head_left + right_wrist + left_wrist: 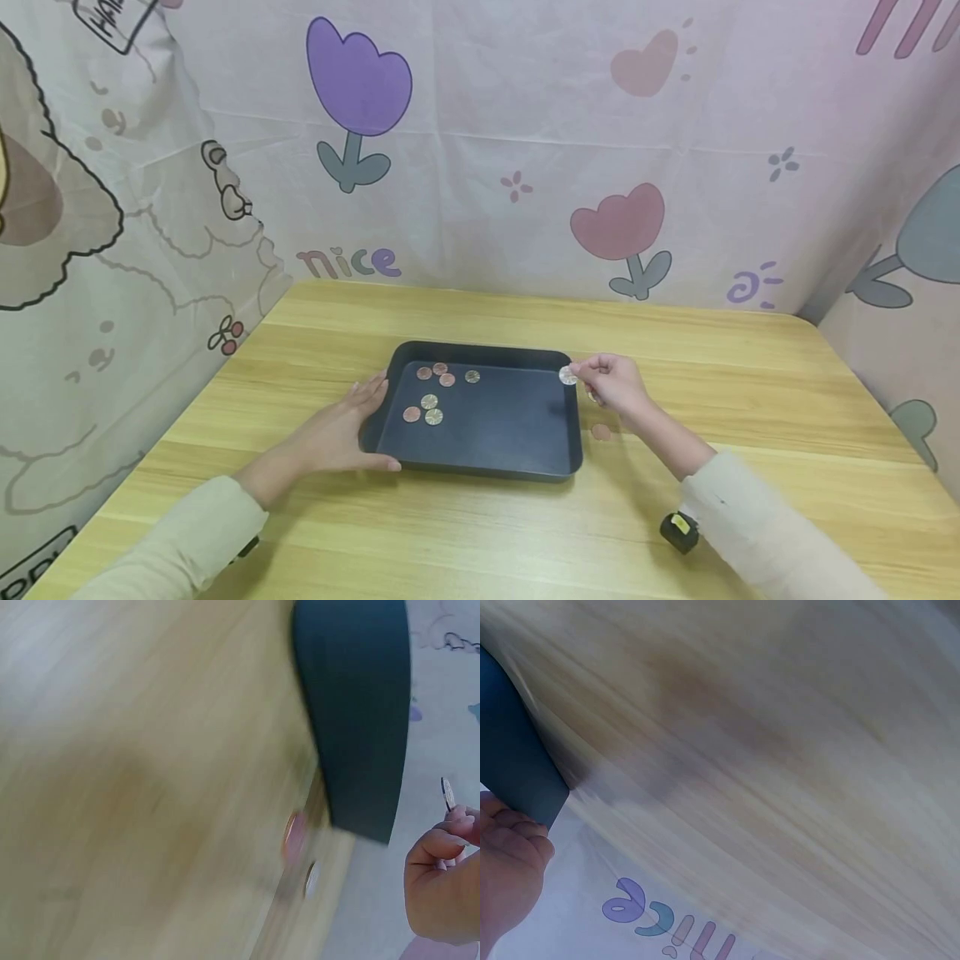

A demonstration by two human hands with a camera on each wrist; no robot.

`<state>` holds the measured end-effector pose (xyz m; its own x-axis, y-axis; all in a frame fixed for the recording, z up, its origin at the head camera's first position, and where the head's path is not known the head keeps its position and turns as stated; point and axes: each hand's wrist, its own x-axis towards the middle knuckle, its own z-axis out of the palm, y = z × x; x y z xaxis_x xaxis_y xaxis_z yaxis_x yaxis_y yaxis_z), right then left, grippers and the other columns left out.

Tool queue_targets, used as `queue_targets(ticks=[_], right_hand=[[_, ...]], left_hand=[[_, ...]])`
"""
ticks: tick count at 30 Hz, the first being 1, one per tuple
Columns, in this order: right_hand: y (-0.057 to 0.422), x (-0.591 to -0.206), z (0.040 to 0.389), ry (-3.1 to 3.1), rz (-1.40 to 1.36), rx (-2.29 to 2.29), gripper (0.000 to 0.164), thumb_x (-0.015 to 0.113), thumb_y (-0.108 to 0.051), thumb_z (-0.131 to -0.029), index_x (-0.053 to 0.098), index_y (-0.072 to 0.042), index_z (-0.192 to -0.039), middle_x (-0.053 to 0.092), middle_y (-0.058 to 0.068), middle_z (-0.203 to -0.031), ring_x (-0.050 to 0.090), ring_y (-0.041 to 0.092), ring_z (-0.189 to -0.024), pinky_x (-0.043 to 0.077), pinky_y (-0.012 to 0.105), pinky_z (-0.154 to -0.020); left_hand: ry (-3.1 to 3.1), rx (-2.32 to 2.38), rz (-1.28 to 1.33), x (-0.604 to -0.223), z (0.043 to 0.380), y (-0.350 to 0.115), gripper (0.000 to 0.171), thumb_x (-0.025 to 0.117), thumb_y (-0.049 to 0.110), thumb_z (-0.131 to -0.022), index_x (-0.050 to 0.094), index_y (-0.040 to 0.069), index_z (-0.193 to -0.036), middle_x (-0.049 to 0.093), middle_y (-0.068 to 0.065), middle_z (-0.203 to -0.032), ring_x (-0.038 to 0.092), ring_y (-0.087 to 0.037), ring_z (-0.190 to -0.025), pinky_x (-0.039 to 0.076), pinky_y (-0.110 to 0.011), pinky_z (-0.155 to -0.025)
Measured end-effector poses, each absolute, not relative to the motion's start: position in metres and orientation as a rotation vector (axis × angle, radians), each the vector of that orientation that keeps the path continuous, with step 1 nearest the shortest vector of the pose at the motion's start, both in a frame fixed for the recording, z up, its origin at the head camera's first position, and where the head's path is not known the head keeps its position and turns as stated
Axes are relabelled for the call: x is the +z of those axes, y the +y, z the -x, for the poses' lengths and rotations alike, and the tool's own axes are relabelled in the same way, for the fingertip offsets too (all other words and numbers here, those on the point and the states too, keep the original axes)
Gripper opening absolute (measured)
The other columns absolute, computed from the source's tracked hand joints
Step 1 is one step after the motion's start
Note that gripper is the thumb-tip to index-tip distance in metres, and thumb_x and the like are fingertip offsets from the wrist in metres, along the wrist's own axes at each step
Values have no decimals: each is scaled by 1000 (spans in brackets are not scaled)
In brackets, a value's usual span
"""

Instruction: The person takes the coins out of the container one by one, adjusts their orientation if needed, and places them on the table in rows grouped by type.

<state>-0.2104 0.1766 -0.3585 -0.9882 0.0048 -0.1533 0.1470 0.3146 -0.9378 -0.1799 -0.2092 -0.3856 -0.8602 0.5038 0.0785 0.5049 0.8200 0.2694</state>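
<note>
A dark rectangular baking tray (517, 433) lies on the wooden table with several copper-coloured coins (412, 414) and paler coins (433, 417) in its left half. My left hand (337, 433) rests against the tray's left side, fingers extended along the wall and thumb by the near corner. Over the tray's right rim, my right hand (615, 383) pinches a silver coin (567, 376) between thumb and fingertips; the right wrist view shows this coin (448, 793) edge-on. Below that hand, a copper coin (601, 432) and a silver coin (311, 879) lie on the table beside the tray.
The table (480, 542) meets a printed cloth (480, 167) hung at the back and sides. A small black box-shaped device (679, 532) with a yellow mark shows at the right sleeve.
</note>
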Motion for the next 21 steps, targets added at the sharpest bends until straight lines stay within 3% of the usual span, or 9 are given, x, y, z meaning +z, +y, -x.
queue_targets(ticks=[16,21], right_hand=[[242,-377,207,2495,-220,-1589,27,52,-18,-94,56,8,-101,48,-8,-55,35,0,-43,30,12,-39],[256,-388,210,2503,-227,-1508,23,51,-16,-94,57,6,-97,48,-8,-56,38,1,-45,34,11,-41]], left_hand=[[-3015,-456,827,-385,181,-209,119,68,71,-61,30,-10,-139,22,-24,-151,25,-43,-137,24,-52,-113],[-3000,-450,832,-386,181,-210,118,69,69,-61,31,-12,-138,23,-25,-150,26,-44,-136,26,-53,-112]])
